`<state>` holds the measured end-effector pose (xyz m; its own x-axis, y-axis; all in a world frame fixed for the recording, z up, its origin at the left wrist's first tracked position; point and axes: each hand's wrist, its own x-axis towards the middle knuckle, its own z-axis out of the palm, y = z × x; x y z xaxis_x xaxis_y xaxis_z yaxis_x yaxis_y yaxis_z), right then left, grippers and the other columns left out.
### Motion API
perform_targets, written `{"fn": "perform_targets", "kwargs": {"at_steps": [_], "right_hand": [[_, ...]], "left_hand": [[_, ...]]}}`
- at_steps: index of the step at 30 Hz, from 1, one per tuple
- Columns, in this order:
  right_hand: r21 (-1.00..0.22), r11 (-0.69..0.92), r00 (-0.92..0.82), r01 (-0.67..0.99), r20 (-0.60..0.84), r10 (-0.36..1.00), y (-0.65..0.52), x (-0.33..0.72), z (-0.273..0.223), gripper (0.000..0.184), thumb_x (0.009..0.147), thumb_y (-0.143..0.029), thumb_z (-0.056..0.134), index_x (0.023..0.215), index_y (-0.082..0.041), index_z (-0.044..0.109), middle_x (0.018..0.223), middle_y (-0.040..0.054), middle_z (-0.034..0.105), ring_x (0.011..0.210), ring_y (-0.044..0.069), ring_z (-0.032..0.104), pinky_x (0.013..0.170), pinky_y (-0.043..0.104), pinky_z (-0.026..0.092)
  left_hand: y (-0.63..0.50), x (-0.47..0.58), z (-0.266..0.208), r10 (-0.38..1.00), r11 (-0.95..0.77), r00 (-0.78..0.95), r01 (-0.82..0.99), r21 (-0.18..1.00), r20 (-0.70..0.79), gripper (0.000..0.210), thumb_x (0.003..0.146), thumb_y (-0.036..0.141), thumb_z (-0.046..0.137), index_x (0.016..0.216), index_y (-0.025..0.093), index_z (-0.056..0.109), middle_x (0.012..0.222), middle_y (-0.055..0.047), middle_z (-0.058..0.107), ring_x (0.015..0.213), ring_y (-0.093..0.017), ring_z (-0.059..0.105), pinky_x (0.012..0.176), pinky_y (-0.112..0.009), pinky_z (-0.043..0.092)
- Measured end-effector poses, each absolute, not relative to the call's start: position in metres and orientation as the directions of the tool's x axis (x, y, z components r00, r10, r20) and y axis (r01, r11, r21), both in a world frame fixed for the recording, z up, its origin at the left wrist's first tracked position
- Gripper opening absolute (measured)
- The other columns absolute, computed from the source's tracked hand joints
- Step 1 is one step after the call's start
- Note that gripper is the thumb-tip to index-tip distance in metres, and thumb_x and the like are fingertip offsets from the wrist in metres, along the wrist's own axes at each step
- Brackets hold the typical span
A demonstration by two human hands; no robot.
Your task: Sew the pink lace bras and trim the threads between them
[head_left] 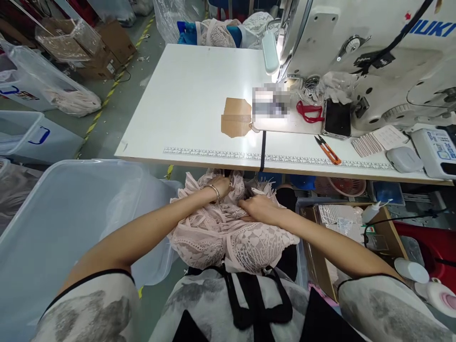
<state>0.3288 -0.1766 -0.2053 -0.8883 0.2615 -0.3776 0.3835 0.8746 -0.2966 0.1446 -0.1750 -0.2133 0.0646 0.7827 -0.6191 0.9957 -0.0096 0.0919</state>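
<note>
A heap of pale pink lace bras (260,244) lies on my lap, just under the front edge of the table, with the moulded cups facing me. My left hand (221,186), a bracelet at its wrist, is closed on the lace at the back of the heap. To its right, my right hand (261,209) is also closed on the lace, its fingertips partly buried in the folds. How many bras the heap holds I cannot tell.
A white sewing table (199,90) with a printed ruler edge stands ahead, bearing a sewing machine (331,42), orange thread snips (328,149), red-handled scissors (309,113) and a phone (337,118). At left is a clear plastic bin (89,166); at right, a cardboard box (392,232).
</note>
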Motion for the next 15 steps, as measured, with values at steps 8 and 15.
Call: {"fn": "perform_targets", "kwargs": {"at_steps": [8, 15], "right_hand": [[-0.178, 0.816, -0.766, 0.55, -0.496, 0.408, -0.166, 0.296, -0.201, 0.055, 0.097, -0.049, 0.033, 0.128, -0.011, 0.058, 0.095, 0.0204, 0.07, 0.095, 0.033, 0.065, 0.076, 0.04, 0.048], [-0.254, 0.919, -0.911, 0.303, -0.359, 0.202, -0.158, 0.299, -0.206, 0.038, 0.093, -0.038, 0.051, 0.097, -0.008, 0.074, 0.134, 0.0184, 0.053, 0.133, 0.033, 0.038, 0.108, 0.04, 0.032]], "left_hand": [[-0.201, 0.137, -0.197, 0.744, -0.366, 0.404, 0.913, 0.181, -0.533, 0.031, 0.089, 0.02, 0.043, 0.086, 0.011, 0.073, 0.112, -0.018, 0.066, 0.115, -0.03, 0.054, 0.096, -0.038, 0.042], [-0.205, 0.128, -0.201, 0.624, -0.487, 0.498, 0.851, 0.199, -0.603, 0.035, 0.091, 0.024, 0.04, 0.095, 0.01, 0.072, 0.092, -0.016, 0.071, 0.084, -0.025, 0.065, 0.079, -0.035, 0.048]]}}
